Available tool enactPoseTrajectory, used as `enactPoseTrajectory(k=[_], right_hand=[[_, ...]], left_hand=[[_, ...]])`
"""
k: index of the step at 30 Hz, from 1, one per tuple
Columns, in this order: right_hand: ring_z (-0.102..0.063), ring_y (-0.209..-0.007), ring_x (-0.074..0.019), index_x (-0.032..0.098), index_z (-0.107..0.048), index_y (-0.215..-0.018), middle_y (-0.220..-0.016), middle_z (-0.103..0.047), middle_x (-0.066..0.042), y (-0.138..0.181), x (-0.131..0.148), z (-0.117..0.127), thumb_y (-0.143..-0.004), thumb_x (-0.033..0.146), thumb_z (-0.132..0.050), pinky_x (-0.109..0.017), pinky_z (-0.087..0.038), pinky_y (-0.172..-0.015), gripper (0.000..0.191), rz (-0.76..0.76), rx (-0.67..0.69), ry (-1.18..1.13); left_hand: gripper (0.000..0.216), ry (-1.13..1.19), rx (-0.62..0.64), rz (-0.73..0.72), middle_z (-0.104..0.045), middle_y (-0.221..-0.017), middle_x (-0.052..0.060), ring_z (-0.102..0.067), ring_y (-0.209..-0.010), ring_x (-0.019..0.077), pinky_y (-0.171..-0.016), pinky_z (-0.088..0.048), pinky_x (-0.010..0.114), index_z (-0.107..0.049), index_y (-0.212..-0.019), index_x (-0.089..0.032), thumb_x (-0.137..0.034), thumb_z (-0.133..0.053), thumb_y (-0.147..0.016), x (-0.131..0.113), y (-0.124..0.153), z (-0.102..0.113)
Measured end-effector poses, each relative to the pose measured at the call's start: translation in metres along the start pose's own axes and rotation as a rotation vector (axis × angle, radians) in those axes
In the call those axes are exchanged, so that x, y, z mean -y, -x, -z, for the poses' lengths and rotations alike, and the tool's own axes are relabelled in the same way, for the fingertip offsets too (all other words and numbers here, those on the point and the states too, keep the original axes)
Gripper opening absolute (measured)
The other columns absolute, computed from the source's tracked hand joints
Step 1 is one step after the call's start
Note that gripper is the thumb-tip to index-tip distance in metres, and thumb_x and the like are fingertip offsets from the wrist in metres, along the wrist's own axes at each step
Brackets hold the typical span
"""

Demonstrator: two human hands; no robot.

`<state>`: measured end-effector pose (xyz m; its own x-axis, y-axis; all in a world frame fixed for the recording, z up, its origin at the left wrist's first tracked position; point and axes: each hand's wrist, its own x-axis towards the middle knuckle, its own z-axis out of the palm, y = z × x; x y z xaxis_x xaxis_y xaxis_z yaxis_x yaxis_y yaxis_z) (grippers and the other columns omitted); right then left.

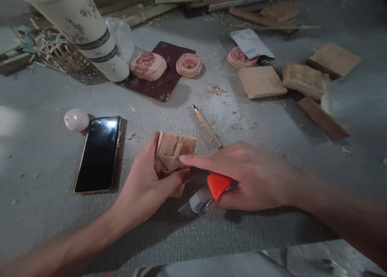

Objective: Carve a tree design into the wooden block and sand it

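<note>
My left hand (151, 184) grips a small carved wooden block (173, 150), its thumb across the near side. Cuts and raised shapes show on the block's upper face. With its index finger stretched out, my right hand (250, 174) touches that face. The other fingers of this hand are curled round a utility knife (220, 185) with an orange body. Its metal blade end points left, below the block and apart from it. Just beyond my right hand lies a thin carving tool (207, 128) with a wooden handle and a dark tip.
Left of the block are a phone (99, 156) and a pinkish egg-shaped object (76, 120). A white tumbler (99, 47) stands behind them. Red-marked wooden pieces (148, 66) rest on dark sandpaper (169, 83). Several wood blocks (262, 81) lie at right, bamboo strips (151, 14) at the back.
</note>
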<state>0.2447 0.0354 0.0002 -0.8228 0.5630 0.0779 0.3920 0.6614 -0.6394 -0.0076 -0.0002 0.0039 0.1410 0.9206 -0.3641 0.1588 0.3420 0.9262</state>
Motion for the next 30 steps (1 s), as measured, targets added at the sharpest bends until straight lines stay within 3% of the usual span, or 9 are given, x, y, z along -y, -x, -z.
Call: enactPoseTrajectory(k=[9, 24, 30], right_hand=[[-0.076, -0.08, -0.0221, 0.024, -0.055, -0.168, -0.104, -0.088, -0.003, -0.0021, -0.0014, 0.0014, -0.108, 0.054, -0.072, -0.035, -0.047, -0.073, 0.069, 0.023, 0.013, 0.025], [-0.075, -0.078, -0.0196, 0.028, -0.054, -0.169, -0.098, -0.086, 0.001, -0.0018, -0.0018, 0.0011, -0.109, 0.053, -0.072, -0.032, -0.047, -0.07, 0.067, 0.016, 0.009, 0.07], [-0.077, -0.081, -0.0197, 0.031, -0.053, -0.17, -0.104, -0.087, 0.001, -0.0014, -0.0022, 0.0013, -0.107, 0.051, -0.074, -0.032, -0.048, -0.072, 0.069, 0.004, 0.023, 0.058]], left_hand=[[0.031, 0.061, 0.015, -0.007, -0.066, -0.094, -0.003, -0.065, -0.077, 0.0125, -0.065, -0.059, 0.023, -0.059, -0.111, -0.023, -0.032, -0.085, -0.095, -0.002, 0.0007, 0.0001], [0.03, 0.075, 0.0, -0.015, -0.066, -0.092, -0.003, -0.065, -0.076, 0.0141, -0.063, -0.059, 0.024, -0.061, -0.108, -0.025, -0.031, -0.085, -0.092, -0.0035, -0.001, -0.002], [0.027, 0.076, 0.007, -0.027, -0.067, -0.091, -0.004, -0.065, -0.076, 0.0136, -0.064, -0.059, 0.023, -0.062, -0.107, -0.025, -0.029, -0.084, -0.093, -0.0014, -0.0006, -0.0003]])
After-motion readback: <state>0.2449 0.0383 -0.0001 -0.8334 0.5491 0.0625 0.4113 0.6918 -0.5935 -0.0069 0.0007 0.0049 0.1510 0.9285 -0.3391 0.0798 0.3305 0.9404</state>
